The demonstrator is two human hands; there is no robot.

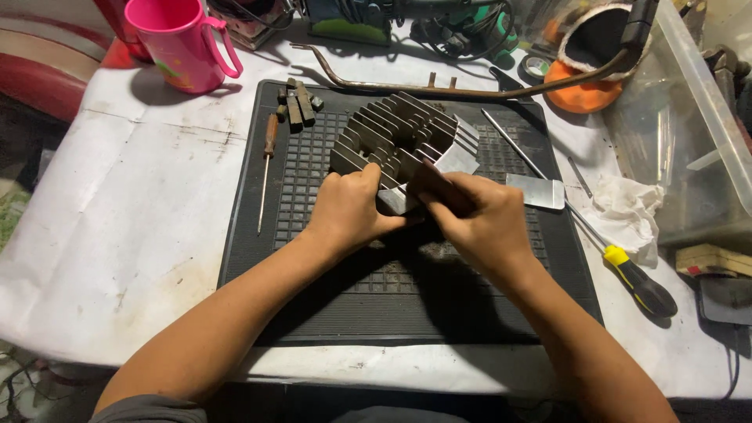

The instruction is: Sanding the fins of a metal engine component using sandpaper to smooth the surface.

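Both hands are closed on the finned metal casting at the centre of the black rubber mat: left hand gripping its near edge, right hand pinching beside it. Fingers could be cut by the fin edges if the grip slips. Small metal blocks at the mat's far-left corner could be knocked.

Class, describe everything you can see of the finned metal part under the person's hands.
The finned metal part is dull grey, cast-looking, with rows of parallel cooling fins. It lies tilted on the black ribbed mat. The left hand grips its near edge; the right hand presses on its near side, hiding that portion.
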